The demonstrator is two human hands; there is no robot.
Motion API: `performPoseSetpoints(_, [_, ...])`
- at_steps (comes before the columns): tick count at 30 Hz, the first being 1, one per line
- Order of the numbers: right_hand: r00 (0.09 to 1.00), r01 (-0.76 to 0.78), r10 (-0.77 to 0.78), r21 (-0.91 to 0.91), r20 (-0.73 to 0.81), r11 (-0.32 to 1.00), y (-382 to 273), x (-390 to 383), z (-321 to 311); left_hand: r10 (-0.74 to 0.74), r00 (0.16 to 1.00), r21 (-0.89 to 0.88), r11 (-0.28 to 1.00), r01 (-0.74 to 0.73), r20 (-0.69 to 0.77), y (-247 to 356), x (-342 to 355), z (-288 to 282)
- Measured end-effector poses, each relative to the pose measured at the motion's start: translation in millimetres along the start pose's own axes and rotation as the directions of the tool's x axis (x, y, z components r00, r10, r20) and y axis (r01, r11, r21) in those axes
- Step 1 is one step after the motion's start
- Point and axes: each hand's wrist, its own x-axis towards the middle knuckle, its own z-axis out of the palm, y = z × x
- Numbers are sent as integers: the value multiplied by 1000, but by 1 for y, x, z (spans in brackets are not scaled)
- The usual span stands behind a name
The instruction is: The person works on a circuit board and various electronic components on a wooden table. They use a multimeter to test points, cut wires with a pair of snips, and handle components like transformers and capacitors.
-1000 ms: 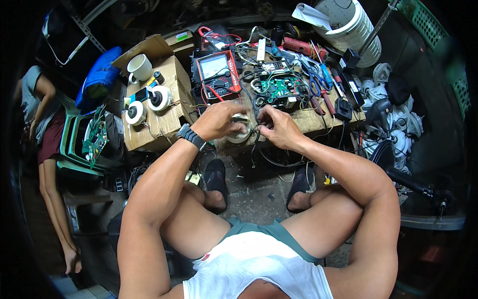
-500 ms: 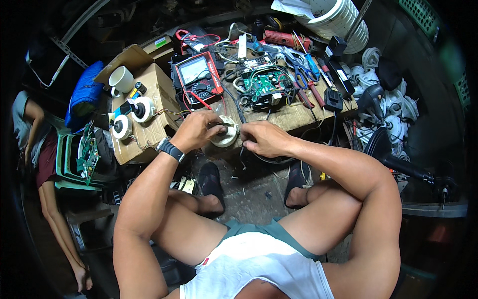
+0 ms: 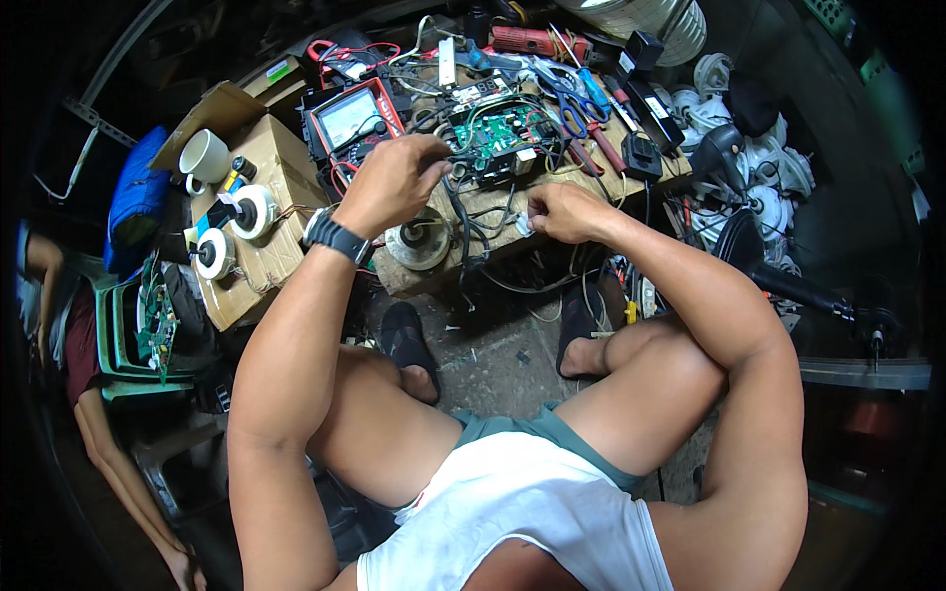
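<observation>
— Both hands are up from the round motor (image 3: 419,241) since half a second ago; it now lies bare on the wooden bench (image 3: 631,182).

— I log the left hand (image 3: 389,182) pinching black wires (image 3: 455,202) beside the green circuit board (image 3: 493,133). Right hand (image 3: 557,212) is fisted on something small and pale.
</observation>
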Motion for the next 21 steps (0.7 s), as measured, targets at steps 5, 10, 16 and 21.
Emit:
performPoseSetpoints(5, [985, 75, -74, 1, -157, 997, 5, -2, 22, -66, 996, 58, 996, 63, 55, -4, 26, 8])
performPoseSetpoints(10, [942, 201, -223, -109, -251, 974, -15, -10, 31, 40, 966, 15, 999, -45, 254, 12, 36, 3])
performPoseSetpoints(16, [933, 246, -258, -76, -250, 966, -41, -5, 54, 127, 902, 70, 983, -170, 414, 8, 13, -3])
performPoseSetpoints(21, [929, 209, -205, -20, -309, 978, -23, 15, 35, 204, 898, 12, 974, -227, 389, -13, 7, 2])
